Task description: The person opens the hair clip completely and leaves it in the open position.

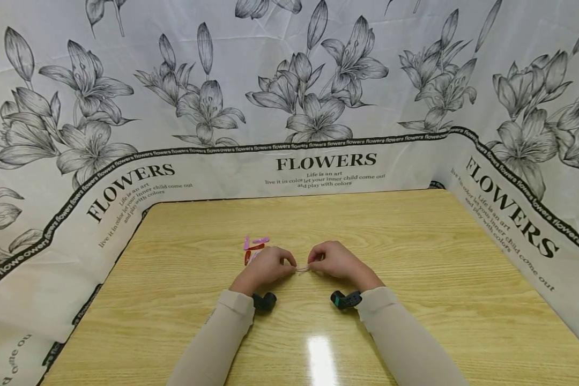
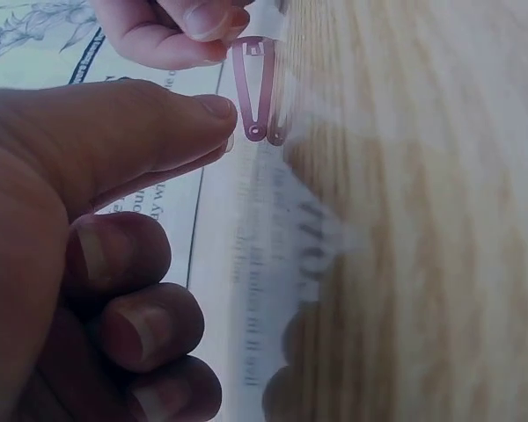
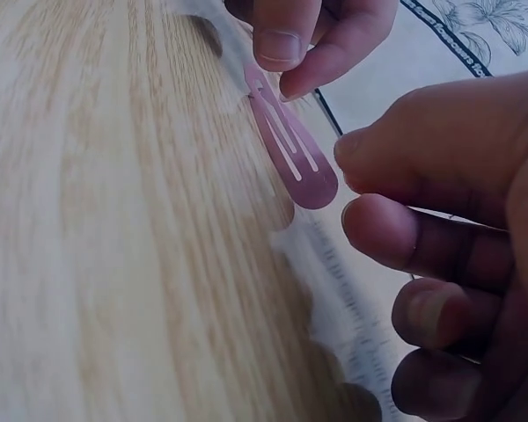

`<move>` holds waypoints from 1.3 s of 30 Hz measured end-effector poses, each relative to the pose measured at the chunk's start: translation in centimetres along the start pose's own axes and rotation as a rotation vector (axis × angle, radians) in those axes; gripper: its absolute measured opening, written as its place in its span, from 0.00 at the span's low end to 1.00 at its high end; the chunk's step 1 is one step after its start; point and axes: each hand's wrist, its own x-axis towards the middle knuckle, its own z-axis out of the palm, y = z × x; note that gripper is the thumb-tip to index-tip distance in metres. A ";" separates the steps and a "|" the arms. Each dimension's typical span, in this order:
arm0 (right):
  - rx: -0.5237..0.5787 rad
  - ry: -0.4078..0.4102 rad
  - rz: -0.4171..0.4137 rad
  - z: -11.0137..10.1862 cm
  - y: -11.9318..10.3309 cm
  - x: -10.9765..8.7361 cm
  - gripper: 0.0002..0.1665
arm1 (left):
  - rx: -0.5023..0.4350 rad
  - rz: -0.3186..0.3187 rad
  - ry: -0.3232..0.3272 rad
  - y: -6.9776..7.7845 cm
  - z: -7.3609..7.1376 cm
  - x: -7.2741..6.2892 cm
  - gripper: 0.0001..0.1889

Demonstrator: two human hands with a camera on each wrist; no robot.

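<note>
**Pink clip [image 3: 315, 190] caught between left hand [image 1: 269, 265] and right hand [image 1: 335, 260]!**

Here's the action, as I have it on my feeds: the clip sits low over the wood-grain table [image 1: 391, 230], right in the gap between the two hands, its narrow end toward the left, its broad rounded end toward the right. On the left, I've got thumb and forefinger drawn together, pinching that narrow tip, the other fingers curled in behind. Over on the right, thumb and forefinger stand with only a slim space between their tips, right at the broad end; whether they grip it or merely sit beside it, I can't tell from here. From the right wrist I can pick out the long slots down the clip's face; from the left wrist, there's the little round rivet!

Just beyond the left hand lies a small cluster: lilac clips [image 1: 246, 243] and red clips [image 1: 255, 247], some partly hidden by that hand. Beige sleeves [image 1: 207, 343] run up both arms, and behind it all a white cloth [image 1: 231, 185] carries black lettering and drawn lilies.
</note>
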 end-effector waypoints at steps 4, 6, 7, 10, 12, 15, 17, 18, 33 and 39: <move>-0.015 0.019 -0.012 -0.1 -0.3 0.1 0.02 | -0.007 -0.012 -0.002 0.1 -0.2 0.0 0.04; -0.029 0.028 -0.018 -0.2 -0.5 0.2 0.03 | -0.002 -0.019 -0.002 0.2 -0.3 -0.1 0.05; -0.033 0.033 -0.021 -0.3 -0.6 0.2 0.03 | 0.003 -0.024 -0.002 0.2 -0.4 -0.1 0.05; -0.044 0.048 -0.031 -0.4 -0.9 0.3 0.03 | 0.010 -0.039 0.005 0.2 -0.6 -0.3 0.05; -0.044 0.059 -0.038 -0.5 -1.1 0.4 0.03 | 0.009 -0.042 0.022 0.2 -0.8 -0.4 0.05; -0.049 0.069 -0.047 -0.6 -1.4 0.6 0.03 | -0.007 -0.042 0.051 0.0 -1.1 -0.7 0.05; -0.049 0.059 -0.042 -0.4 -1.4 0.7 0.03 | -0.015 -0.047 0.058 -0.2 -1.2 -0.9 0.05; -0.050 0.052 -0.035 -0.3 -1.4 0.7 0.03 | -0.017 -0.051 0.058 -0.4 -1.2 -1.0 0.06; -0.085 0.042 -0.058 1.3 -1.8 2.2 0.03 | 0.025 -0.073 0.116 -1.7 -2.0 -2.7 0.07; -0.048 0.033 -0.051 1.9 -1.9 3.0 0.03 | 0.060 -0.085 0.177 -1.9 -2.4 -3.2 0.05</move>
